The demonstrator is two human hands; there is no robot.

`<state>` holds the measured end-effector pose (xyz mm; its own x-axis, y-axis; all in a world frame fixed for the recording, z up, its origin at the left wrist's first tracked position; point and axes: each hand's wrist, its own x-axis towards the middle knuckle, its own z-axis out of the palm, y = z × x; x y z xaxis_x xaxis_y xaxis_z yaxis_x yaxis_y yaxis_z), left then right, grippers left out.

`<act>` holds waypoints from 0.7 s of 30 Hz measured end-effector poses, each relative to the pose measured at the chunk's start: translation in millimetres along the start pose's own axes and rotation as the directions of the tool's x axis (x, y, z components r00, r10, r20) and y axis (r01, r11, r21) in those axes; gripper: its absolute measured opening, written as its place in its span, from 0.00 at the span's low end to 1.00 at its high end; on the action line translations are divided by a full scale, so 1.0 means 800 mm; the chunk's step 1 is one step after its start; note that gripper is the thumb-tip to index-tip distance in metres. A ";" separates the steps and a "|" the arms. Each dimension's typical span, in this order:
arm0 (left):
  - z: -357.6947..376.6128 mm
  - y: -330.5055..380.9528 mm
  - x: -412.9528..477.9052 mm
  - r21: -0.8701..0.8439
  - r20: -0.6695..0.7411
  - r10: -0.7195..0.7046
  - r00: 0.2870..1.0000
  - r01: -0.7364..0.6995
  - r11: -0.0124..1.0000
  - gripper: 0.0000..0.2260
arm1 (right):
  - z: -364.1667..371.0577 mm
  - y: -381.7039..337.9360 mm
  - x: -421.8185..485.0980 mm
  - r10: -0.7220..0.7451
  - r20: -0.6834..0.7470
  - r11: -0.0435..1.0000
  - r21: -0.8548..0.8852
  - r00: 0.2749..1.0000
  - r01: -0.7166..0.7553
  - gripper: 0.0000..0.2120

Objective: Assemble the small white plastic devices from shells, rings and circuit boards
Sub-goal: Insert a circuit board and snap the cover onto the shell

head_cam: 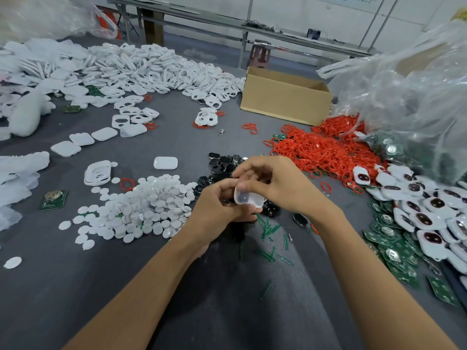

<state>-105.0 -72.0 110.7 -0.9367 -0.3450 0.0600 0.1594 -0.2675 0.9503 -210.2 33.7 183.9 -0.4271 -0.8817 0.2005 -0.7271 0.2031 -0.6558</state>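
Left hand (217, 207), right hand (276, 183): fingers (252, 186) curled, pinching one white shell (249, 199); one cardboard box (285, 97) behind

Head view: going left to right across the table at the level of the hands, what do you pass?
Lone green circuit board → heap of white discs → left hand → white shell gripped by both hands → right hand → pile of white devices with dark windows.
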 end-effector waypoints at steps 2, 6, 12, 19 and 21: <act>0.000 0.001 0.001 -0.019 -0.015 0.006 1.000 -0.006 1.000 0.17 | 0.001 0.003 -0.006 0.015 -0.045 0.999 0.051 0.999 -0.012 0.09; 0.000 0.000 0.001 -0.046 -0.043 0.007 0.999 -0.008 0.999 0.18 | 0.004 0.007 -0.015 0.028 -0.131 0.999 0.046 0.991 -0.022 0.12; -0.001 -0.003 0.002 -0.039 -0.067 0.017 0.998 -0.020 0.999 0.18 | 0.013 0.009 -0.012 -0.057 -0.239 0.981 -0.192 0.969 0.011 0.12; -0.002 -0.004 0.003 -0.044 -0.080 0.022 0.997 -0.026 0.999 0.18 | 0.025 0.015 -0.015 -0.097 -0.250 0.964 -0.265 0.963 0.028 0.12; -0.001 -0.004 0.004 -0.042 -0.087 0.018 0.996 -0.022 0.999 0.18 | 0.025 0.017 -0.015 -0.105 -0.238 0.955 -0.295 0.966 0.031 0.13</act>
<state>-107.8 -73.2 107.5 -0.9028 -0.4271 0.0506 0.1930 -0.2972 0.9351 -203.8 38.3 157.9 -0.4639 -0.7715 0.4354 -0.8663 0.2922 -0.4051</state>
